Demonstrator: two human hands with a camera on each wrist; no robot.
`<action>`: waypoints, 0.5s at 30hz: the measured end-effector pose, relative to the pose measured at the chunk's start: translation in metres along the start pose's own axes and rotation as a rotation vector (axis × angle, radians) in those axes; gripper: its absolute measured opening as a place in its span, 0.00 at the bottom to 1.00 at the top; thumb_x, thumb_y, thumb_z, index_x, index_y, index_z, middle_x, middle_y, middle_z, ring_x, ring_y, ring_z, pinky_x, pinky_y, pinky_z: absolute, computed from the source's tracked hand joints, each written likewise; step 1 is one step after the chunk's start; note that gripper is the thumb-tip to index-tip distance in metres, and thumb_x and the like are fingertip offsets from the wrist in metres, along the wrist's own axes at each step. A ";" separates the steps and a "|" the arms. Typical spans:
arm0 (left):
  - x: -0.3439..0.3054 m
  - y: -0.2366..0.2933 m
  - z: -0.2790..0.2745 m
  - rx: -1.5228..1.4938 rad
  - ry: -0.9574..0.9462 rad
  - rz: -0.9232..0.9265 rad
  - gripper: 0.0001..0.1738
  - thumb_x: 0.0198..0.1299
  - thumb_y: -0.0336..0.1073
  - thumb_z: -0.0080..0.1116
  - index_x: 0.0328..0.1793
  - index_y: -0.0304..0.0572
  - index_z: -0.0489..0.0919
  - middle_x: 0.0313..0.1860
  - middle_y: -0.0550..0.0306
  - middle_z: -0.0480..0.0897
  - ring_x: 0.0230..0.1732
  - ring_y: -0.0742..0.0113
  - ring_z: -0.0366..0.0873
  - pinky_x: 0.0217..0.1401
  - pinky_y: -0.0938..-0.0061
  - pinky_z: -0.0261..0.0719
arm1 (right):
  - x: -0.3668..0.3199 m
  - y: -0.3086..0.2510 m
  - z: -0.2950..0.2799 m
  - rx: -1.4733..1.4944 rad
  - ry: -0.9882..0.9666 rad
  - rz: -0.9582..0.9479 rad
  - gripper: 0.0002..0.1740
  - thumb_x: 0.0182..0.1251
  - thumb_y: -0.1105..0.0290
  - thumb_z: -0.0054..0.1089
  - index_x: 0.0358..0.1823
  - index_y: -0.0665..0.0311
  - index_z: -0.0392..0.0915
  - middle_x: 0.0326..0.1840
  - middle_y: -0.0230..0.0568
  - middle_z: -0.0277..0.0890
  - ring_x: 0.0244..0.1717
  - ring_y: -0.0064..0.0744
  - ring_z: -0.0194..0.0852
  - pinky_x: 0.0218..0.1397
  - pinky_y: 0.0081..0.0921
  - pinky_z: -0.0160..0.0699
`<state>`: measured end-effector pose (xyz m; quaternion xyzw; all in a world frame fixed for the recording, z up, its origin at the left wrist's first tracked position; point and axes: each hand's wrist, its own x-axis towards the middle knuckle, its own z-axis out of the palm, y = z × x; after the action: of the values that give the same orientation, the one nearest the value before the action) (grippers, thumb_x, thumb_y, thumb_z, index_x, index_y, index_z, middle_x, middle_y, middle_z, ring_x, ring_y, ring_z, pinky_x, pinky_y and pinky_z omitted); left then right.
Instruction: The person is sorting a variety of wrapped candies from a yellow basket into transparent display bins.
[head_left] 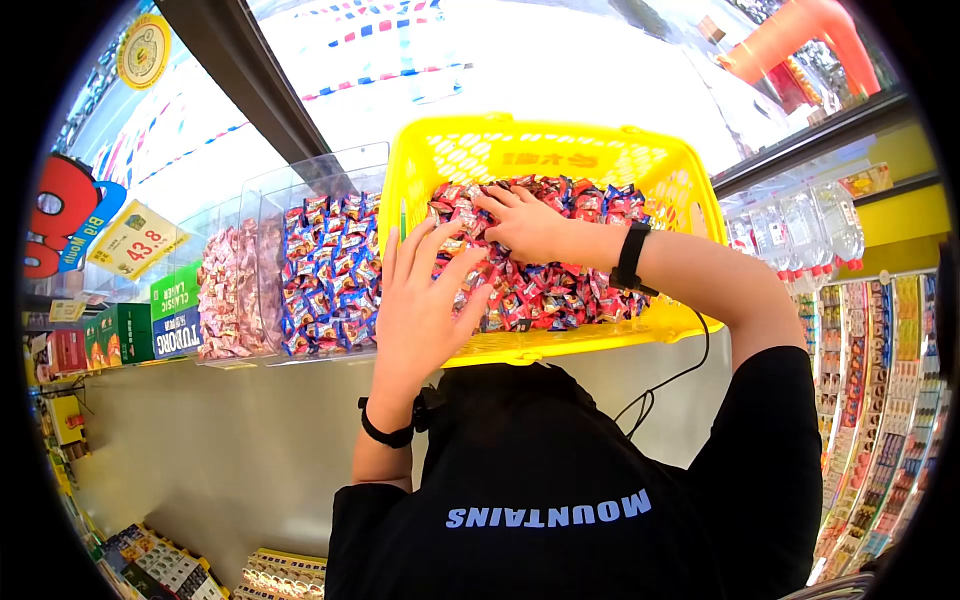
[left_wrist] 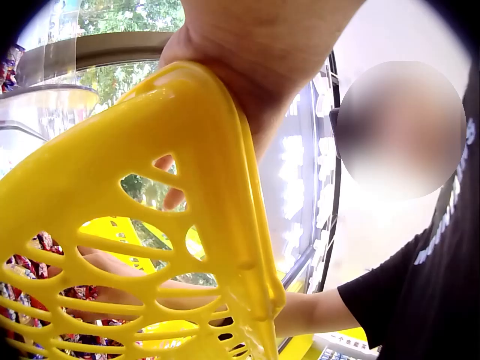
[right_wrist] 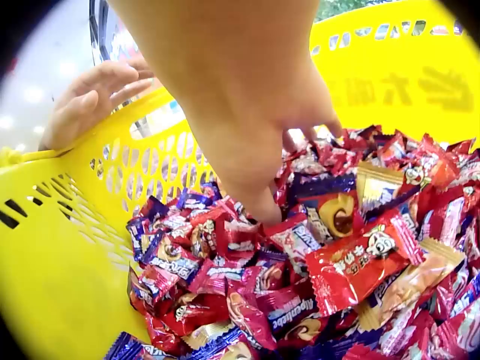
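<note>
The grey shelf carries a row of clear bins and, just beside them on the person's right, a yellow basket with perforated walls. The basket is tilted so that its open mouth faces the person. Its floor is covered by a heap of wrapped candies, mostly red and blue. The nearest bin holds similar blue-and-red sweets, and the next one holds pink sweets. A yellow price tag stands further along the shelf. The left hand lies on the basket's wall at the corner next to the bins, fingers straight and spread, pressing on the plastic without closing round it. The right hand is inside the basket on top of the heap. Its fingertips are sunk among the wrappers, so it cannot be told whether they hold a candy.
</note>
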<state>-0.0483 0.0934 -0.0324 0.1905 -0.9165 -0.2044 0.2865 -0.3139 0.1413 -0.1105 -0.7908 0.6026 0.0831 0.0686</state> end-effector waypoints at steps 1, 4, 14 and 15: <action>-0.001 0.000 -0.001 -0.005 0.005 -0.002 0.22 0.64 0.41 0.77 0.64 0.54 0.90 0.76 0.51 0.80 0.82 0.40 0.71 0.90 0.39 0.59 | 0.001 0.001 0.000 -0.014 -0.013 -0.013 0.26 0.53 0.65 0.82 0.57 0.51 0.94 0.92 0.52 0.59 0.94 0.60 0.47 0.92 0.66 0.53; -0.002 0.000 -0.001 -0.002 0.016 -0.009 0.22 0.64 0.41 0.77 0.64 0.54 0.90 0.76 0.51 0.81 0.82 0.41 0.72 0.90 0.40 0.59 | 0.005 0.002 -0.009 -0.078 -0.053 -0.038 0.22 0.52 0.63 0.83 0.51 0.53 0.95 0.90 0.52 0.62 0.93 0.59 0.50 0.91 0.64 0.54; -0.002 0.000 -0.003 -0.067 0.065 0.064 0.22 0.59 0.38 0.80 0.61 0.57 0.92 0.77 0.52 0.81 0.83 0.40 0.71 0.90 0.37 0.58 | -0.055 -0.029 -0.115 0.263 0.177 -0.149 0.21 0.60 0.57 0.83 0.49 0.64 0.93 0.86 0.56 0.66 0.85 0.61 0.65 0.87 0.55 0.65; -0.002 0.001 -0.005 -0.074 0.057 0.104 0.22 0.58 0.38 0.81 0.60 0.59 0.92 0.77 0.53 0.81 0.83 0.40 0.71 0.90 0.36 0.57 | -0.065 -0.034 -0.119 0.349 0.224 -0.169 0.20 0.62 0.58 0.81 0.49 0.64 0.93 0.86 0.57 0.67 0.85 0.61 0.65 0.87 0.55 0.65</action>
<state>-0.0439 0.0940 -0.0288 0.1378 -0.9083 -0.2174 0.3297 -0.2921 0.1864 0.0201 -0.8188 0.5434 -0.1170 0.1438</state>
